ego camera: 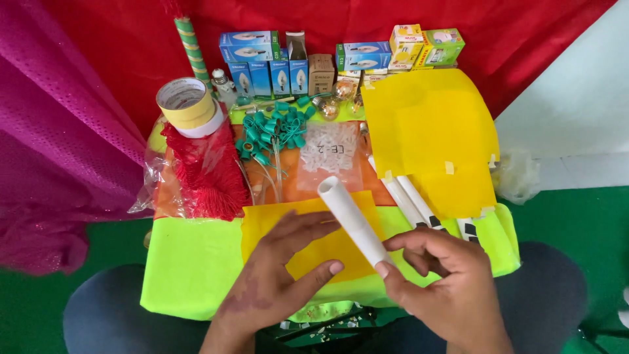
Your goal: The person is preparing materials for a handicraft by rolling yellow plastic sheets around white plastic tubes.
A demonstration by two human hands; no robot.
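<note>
A white plastic tube (350,216) points up and away from me, its open end near the middle of the work surface. My right hand (445,288) grips its lower end with thumb and fingers. My left hand (278,275) lies with fingers spread on a yellow paper sheet (314,242), which sits on a neon green sheet (190,262); its fingertips come close to the tube. Whether they touch it I cannot tell.
Rolls of tape (187,105), a red tassel bundle (206,170), green lamp holders with wires (275,131), a bag of small white parts (329,157), several bulb boxes (288,62), more yellow sheets (432,131) and further white tubes (409,200) lie beyond.
</note>
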